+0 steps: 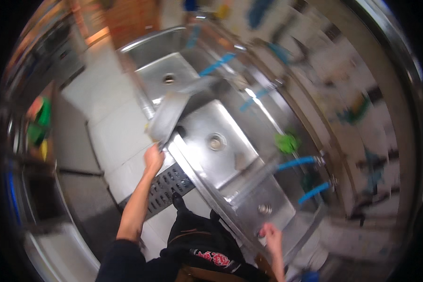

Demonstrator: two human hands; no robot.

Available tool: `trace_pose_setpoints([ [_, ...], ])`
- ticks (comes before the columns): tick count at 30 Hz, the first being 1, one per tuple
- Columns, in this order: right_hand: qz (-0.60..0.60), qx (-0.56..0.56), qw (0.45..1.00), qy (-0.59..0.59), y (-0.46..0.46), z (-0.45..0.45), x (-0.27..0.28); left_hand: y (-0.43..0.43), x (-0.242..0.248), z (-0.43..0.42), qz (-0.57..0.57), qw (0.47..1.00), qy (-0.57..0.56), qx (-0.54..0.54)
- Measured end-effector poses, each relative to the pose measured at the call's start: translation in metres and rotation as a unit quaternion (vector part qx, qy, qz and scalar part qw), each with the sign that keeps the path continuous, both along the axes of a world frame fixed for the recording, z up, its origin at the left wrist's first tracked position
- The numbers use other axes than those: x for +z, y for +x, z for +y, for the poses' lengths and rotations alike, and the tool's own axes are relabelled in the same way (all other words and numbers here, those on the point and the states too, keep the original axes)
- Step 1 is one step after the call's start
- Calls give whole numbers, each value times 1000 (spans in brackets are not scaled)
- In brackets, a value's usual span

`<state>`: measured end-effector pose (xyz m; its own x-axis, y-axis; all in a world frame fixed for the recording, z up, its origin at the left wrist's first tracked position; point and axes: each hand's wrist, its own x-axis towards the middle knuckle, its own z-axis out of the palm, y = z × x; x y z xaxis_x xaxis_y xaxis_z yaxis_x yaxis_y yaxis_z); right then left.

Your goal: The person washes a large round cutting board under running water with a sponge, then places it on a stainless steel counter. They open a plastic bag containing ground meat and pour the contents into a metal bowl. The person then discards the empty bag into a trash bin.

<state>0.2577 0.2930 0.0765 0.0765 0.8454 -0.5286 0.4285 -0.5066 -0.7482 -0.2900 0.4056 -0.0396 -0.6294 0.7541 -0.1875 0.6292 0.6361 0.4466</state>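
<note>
My left hand (153,159) is closed on the handle end of a broad metal utensil (169,114), which is tilted over the front rim of the steel sink between two basins. Blur hides its exact kind. My right hand (272,234) is above the near right basin (280,208), fingers curled; a small dark and reddish spot shows at its fingertips, and I cannot tell whether it is held. The middle basin (201,151) has a round drain (216,141). A green cloth or scrubber (286,142) is at the back of the sink.
Blue hoses or spouts (296,163) reach over the basins from the wall side. A perforated floor grate (169,187) lies by my feet on pale tiles. Steel counters stand at the left, with green and yellow items (38,123). The far basin (169,70) has its own drain.
</note>
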Motion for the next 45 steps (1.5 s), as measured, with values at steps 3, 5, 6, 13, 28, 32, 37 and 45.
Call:
trace_pose_setpoints([
  [3,-137,-43,979,142,53,63,14,56,35,-35,10,995,55,-86],
  [5,-166,-87,928,323,96,114,30,100,63,-61,23,989,22,-144],
  [6,-161,-122,910,361,115,137,41,125,76,-72,22,983,7,-182],
  [13,-271,-66,896,346,183,239,57,308,133,-98,13,898,-134,-419],
  [28,-62,11,921,384,243,238,72,551,11,-23,-126,822,-132,-540],
  [32,-42,-16,922,384,236,225,74,560,8,-20,-612,692,-317,-215],
  [37,-96,-29,898,429,226,212,71,565,13,-29,-806,511,-297,15],
  [45,-120,-28,933,337,171,193,61,543,25,-52,-764,591,-256,-24],
])
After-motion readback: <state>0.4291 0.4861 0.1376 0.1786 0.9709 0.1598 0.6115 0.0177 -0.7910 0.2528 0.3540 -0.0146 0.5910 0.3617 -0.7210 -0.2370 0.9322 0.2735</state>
